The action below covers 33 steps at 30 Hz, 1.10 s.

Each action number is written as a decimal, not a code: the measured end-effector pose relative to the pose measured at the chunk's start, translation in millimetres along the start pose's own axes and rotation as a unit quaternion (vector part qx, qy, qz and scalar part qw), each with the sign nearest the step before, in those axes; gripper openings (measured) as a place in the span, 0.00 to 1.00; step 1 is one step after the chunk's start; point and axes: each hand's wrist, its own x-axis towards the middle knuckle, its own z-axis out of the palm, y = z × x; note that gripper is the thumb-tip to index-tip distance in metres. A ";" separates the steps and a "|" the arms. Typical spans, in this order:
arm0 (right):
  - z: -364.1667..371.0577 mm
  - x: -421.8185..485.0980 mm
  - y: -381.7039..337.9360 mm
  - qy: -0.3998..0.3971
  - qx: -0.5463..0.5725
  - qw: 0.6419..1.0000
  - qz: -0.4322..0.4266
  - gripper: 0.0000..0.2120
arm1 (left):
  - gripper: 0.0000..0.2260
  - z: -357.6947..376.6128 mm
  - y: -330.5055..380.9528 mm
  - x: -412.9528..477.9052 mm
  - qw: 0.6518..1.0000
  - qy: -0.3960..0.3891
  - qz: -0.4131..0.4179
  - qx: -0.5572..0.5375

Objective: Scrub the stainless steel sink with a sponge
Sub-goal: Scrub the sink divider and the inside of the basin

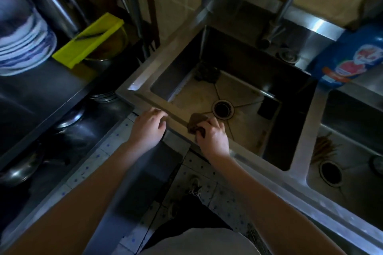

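Left hand: fingers curled over the near rim of the sink, gripping it. Right hand: just beside, clenched on brown sponge, pressed to the same rim. Beyond: drain, dark lump in far-left corner, faucet. Blue bottle right; stacked plates far left.

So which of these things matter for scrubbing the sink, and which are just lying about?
In use: sink, sponge, right hand gripping it, left hand on the rim.
Lying about: stacked bowls, yellow board, blue bag, second sink.
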 end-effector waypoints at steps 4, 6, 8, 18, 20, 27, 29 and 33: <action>6.1 20.9 -13.2 -0.024 0.007 0.999 -0.037 0.13 | 0.10 -5.4 -2.8 14.6 1.000 0.008 -0.014 -0.007; 8.3 32.6 -19.5 -0.031 0.005 0.998 -0.053 0.13 | 0.11 -7.9 -6.6 21.9 1.000 0.008 -0.025 -0.011; 10.7 43.9 -26.8 -0.041 0.013 0.997 -0.067 0.13 | 0.10 -10.4 -10.6 27.0 0.999 0.018 -0.037 -0.013; 25.0 92.9 -56.1 -0.076 0.038 0.989 -0.119 0.11 | 0.12 -22.5 -29.8 43.6 0.996 0.027 -0.085 -0.014; 28.2 99.9 -60.5 -0.080 0.046 0.990 -0.109 0.11 | 0.12 -26.5 -35.1 50.4 0.996 0.025 -0.079 -0.020; 36.3 132.6 -74.4 -0.088 0.135 0.987 -0.011 0.10 | 0.10 -34.4 -58.9 102.4 1.000 0.015 -0.024 -0.002; 38.3 138.5 -77.9 -0.085 0.153 0.984 0.021 0.09 | 0.10 -34.2 -64.2 122.2 1.000 0.001 0.009 -0.001; 44.8 150.6 -74.4 -0.093 0.167 0.977 0.091 0.09 | 0.10 -29.3 -69.6 159.5 0.998 -0.034 0.051 -0.008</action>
